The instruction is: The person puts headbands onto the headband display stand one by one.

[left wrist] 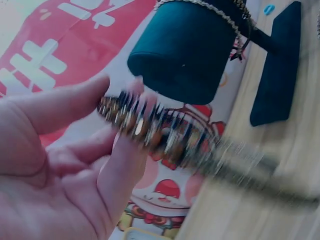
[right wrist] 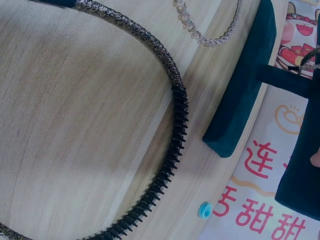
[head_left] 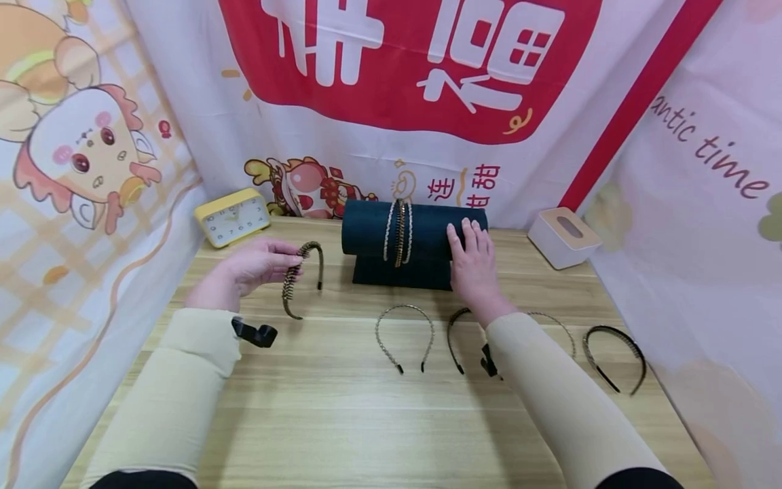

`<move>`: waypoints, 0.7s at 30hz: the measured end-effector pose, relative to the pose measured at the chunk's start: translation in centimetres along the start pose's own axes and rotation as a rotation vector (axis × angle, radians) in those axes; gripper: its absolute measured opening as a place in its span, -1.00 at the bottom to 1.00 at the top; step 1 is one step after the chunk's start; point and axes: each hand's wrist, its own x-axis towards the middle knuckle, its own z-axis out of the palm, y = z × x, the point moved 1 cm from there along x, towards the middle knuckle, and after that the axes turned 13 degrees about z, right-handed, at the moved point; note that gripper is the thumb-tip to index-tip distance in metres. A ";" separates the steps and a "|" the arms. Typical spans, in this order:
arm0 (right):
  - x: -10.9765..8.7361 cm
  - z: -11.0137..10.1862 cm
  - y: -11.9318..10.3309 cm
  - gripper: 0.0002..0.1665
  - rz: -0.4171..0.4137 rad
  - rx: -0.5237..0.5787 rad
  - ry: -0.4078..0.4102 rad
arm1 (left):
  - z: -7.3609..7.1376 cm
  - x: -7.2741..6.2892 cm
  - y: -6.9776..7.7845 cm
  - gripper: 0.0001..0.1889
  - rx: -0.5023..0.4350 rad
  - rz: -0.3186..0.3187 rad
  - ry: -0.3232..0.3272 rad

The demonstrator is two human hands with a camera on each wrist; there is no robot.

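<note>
Between thumb and fingers, my left hand (head_left: pixel 259 263) pinches a toothed brown-gold headband (head_left: pixel 288 288), raised left of the display stand with its ends downward. The left wrist view shows this headband (left wrist: pixel 155 132) blurred, its metallic band lined with teeth. My right hand (head_left: pixel 473 265) rests on the right end of the dark teal roll-shaped stand (head_left: pixel 365 227), fingers extended. Around the roll's middle sit two pale beaded headbands (head_left: pixel 388 231) with a gold-and-black one (head_left: pixel 400 234) between them. Only a fingertip of the right hand appears at the right wrist view's edge.
On the wooden table (head_left: pixel 342 421) lie a thin beaded headband (head_left: pixel 404 306), a dark toothed headband (right wrist: pixel 179 135) partly under my right arm, another thin one (head_left: pixel 559 324) and a black one (head_left: pixel 638 353). A yellow clock (head_left: pixel 232 217) and a tissue box (head_left: pixel 565 238) stand behind.
</note>
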 end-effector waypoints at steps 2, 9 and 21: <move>0.0 0.0 0.0 -0.12 0.002 0.002 0.001 | 0.1 0.3 -0.4 -0.65 -0.037 -0.001 0.064; 0.1 0.2 0.0 -0.13 0.007 0.002 0.010 | 2.0 2.1 -0.9 -0.78 -0.166 0.107 0.311; 0.1 0.0 -0.1 -0.14 0.005 -0.004 -0.010 | 7.0 6.0 -1.1 -0.63 0.006 0.299 0.462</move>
